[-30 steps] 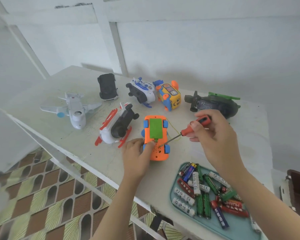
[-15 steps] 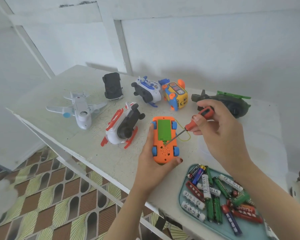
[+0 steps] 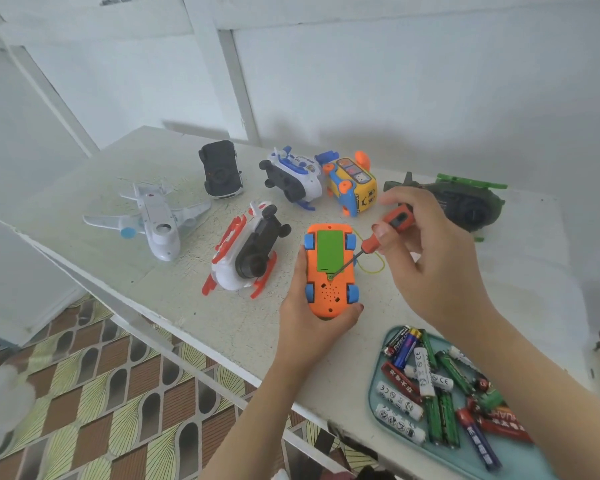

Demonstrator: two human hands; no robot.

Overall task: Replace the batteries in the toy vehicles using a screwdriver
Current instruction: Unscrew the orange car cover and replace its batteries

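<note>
Left hand (image 3: 309, 327), lower centre: fingers curled, cupping the near end of the orange toy car (image 3: 329, 296). The thumb lies along the car's left flank and one fingertip shows at its right corner.

The car lies belly-up on the white table (image 3: 174, 278), centre frame, blue wheels in the air. Its long axis runs near-to-far, almost vertical in frame. The speaker-hole end sits toward the palm and the green battery cover (image 3: 329, 251) toward the far half. Cover shut.

Screwdriver (image 3: 385, 230): tip seated in the screw just below the cover. The shaft slants up and right to the red handle.

Right hand (image 3: 440, 271), centre right: thumb and fingertips pinch the handle, remaining fingers loosely bent.

Surroundings:
- White toy plane (image 3: 156, 220) at left, near the table's front edge, which runs diagonally down to the right.
- Black car (image 3: 220, 174) upper centre-left.
- Red-and-white helicopter (image 3: 246, 258) just beside the left hand, apart from the orange car.
- Blue-and-white plane (image 3: 295, 178) and yellow bus (image 3: 352, 187), touching, beyond the car.
- Yellow loop (image 3: 374, 268) on the table to the car's right, under the screwdriver.
- Dark green helicopter (image 3: 465, 202) behind the right hand.
- Teal tray (image 3: 372, 396) of loose batteries (image 3: 423, 375), lower right, under the right forearm.

Bare tabletop lies between car and tray, and at far right.
</note>
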